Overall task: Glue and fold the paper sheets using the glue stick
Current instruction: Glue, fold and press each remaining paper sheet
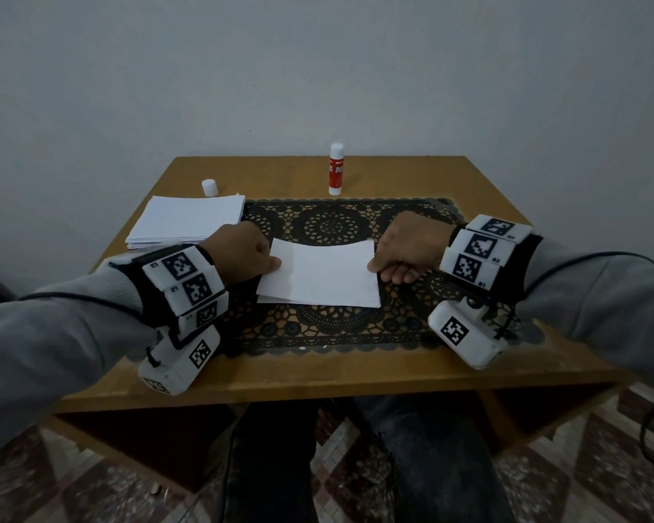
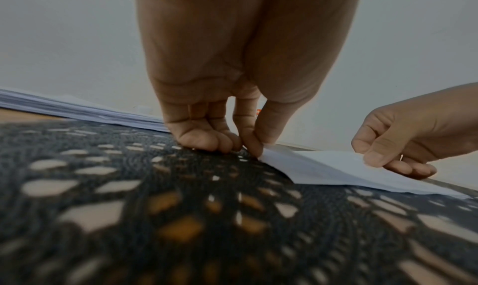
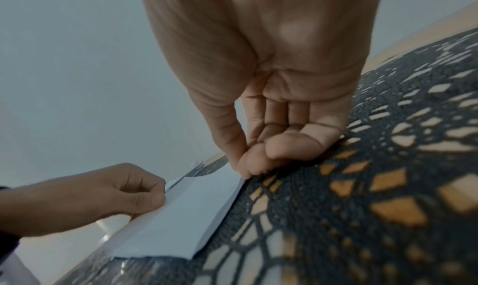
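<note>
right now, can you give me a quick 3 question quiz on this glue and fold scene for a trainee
1. True or false: the glue stick stands upright with its cap on.
2. What holds the folded sheet? A) left hand alone B) right hand alone C) both hands, one at each end
3. Fill in: the paper stack lies on the person's ____ side of the table.

Key:
1. False: it stands upright but uncapped; the loose cap sits behind the stack.
2. C: each hand pinches one end, over the lace mat.
3. left
</note>
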Motion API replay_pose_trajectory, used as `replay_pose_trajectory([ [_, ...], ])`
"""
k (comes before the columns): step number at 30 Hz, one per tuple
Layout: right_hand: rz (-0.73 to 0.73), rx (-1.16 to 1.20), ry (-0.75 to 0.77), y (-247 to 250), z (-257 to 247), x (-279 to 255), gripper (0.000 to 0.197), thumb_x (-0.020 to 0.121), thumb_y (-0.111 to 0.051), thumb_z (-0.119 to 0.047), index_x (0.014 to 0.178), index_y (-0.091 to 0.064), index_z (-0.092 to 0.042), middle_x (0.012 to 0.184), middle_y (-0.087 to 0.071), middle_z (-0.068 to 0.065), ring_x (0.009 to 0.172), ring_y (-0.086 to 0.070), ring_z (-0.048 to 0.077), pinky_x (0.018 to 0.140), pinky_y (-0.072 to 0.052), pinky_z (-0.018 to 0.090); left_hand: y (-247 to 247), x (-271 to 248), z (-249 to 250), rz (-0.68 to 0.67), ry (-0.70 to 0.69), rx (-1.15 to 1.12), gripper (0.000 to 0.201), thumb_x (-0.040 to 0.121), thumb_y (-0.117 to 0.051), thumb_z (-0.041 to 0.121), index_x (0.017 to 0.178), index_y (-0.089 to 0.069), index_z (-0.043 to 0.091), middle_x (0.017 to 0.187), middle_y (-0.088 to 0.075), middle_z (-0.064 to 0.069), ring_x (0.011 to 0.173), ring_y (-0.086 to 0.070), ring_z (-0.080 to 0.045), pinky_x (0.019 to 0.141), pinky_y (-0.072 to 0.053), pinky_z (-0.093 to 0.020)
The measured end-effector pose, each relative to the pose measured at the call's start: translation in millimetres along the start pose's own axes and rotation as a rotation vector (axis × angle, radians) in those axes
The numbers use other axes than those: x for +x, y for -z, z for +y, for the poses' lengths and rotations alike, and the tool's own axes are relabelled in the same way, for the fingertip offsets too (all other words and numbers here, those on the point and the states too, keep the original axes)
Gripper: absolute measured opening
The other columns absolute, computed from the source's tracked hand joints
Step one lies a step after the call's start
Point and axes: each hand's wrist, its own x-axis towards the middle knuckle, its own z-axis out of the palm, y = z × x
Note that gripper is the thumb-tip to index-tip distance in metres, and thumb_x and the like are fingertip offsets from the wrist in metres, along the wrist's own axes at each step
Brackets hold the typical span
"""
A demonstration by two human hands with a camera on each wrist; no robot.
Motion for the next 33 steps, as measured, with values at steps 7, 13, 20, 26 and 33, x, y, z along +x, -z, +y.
replay_pose_trajectory([
  [7, 0.033, -0.093, 0.011, -4.6, -2.1, 0.1, 0.016, 0.088, -0.068, -0.010, 0.075, -0.064, -0.002, 0.067, -0.063, 0.009, 0.050, -0.054, 0.014, 0.048, -0.045, 0.022, -3.1, -2.3, 7.8, 0.006, -0.013, 0.108, 0.037, 0.093, -0.059, 0.029, 0.061, -0.046, 0.016, 0.064, -0.047, 0.001, 0.058, -0.041, -0.009, 0.049, -0.029, -0.023],
  [13, 0.099, -0.122, 0.048, -9.6, 0.5, 1.0, 0.020, 0.086, -0.070, -0.011, 0.070, -0.062, -0.004, 0.065, -0.065, 0.010, 0.047, -0.055, 0.015, 0.044, -0.045, 0.023, -3.7, -5.3, 9.3, 0.000, -0.016, 0.120, 0.022, 0.093, -0.058, 0.030, 0.087, -0.051, 0.010, 0.088, -0.056, -0.005, 0.075, -0.048, -0.016, 0.056, -0.034, -0.025],
  [20, 0.265, -0.670, 0.285, -26.7, -10.6, -10.1, 0.006, 0.090, -0.055, -0.011, 0.085, -0.052, -0.011, 0.085, -0.057, 0.006, 0.078, -0.058, 0.025, 0.064, -0.047, 0.036, 0.6, -18.8, -0.8, -0.192, -0.182, 0.243, 0.070, 0.087, -0.057, 0.051, 0.147, -0.021, 0.040, 0.128, -0.034, -0.008, 0.106, -0.048, -0.024, 0.098, -0.041, -0.036],
  [26, 0.130, -0.850, 0.397, -56.6, -34.1, -23.3, 0.046, 0.092, -0.057, -0.045, 0.124, -0.047, -0.014, 0.127, -0.046, 0.014, 0.114, -0.044, 0.031, 0.088, -0.044, 0.042, 3.1, -20.4, 1.6, -0.223, -0.170, 0.280, 0.070, 0.084, -0.058, 0.056, 0.145, -0.024, 0.045, 0.130, -0.030, -0.007, 0.111, -0.045, -0.023, 0.104, -0.039, -0.039],
  [33, 0.064, -0.890, 0.279, -54.9, -30.9, -20.3, 0.084, 0.082, -0.056, -0.067, 0.147, -0.025, -0.023, 0.148, -0.028, 0.017, 0.136, -0.023, 0.037, 0.108, -0.029, 0.054, 0.6, -21.8, -1.3, -0.190, -0.182, 0.261, 0.070, 0.086, -0.057, 0.055, 0.146, -0.023, 0.046, 0.130, -0.030, -0.006, 0.114, -0.043, -0.022, 0.103, -0.036, -0.035],
])
